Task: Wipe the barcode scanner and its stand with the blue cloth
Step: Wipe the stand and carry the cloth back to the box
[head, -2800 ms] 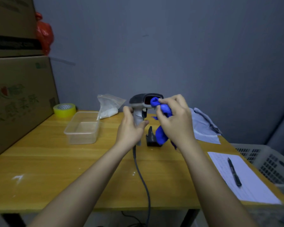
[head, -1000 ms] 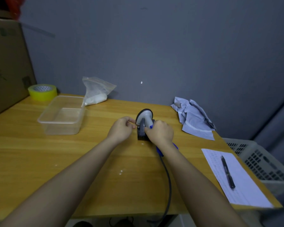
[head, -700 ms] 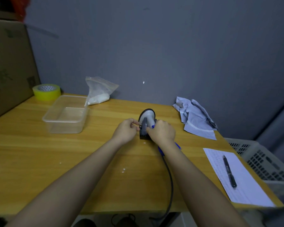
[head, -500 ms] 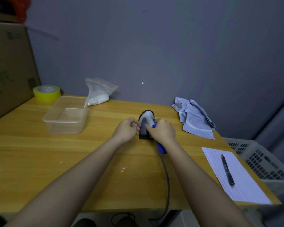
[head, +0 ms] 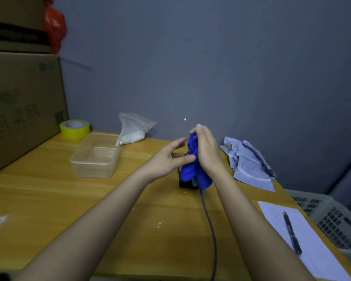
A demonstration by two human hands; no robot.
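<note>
Cardboard box (head: 18, 106) print & paper sheet (head: 304, 240) text unreadable.

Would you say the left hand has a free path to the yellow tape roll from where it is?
Probably yes: the left hand is open and empty, and the yellow tape roll stands uncovered beyond the clear plastic container, a low obstacle.

On the yellow wooden table (head: 49, 199) stand a clear plastic container (head: 95, 156), a yellow tape roll (head: 74, 128) and a black pen (head: 292, 233) on white paper (head: 312, 258).

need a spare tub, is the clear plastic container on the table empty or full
Empty: the clear plastic container has no lid, and only its bare bottom shows through the walls.
</note>
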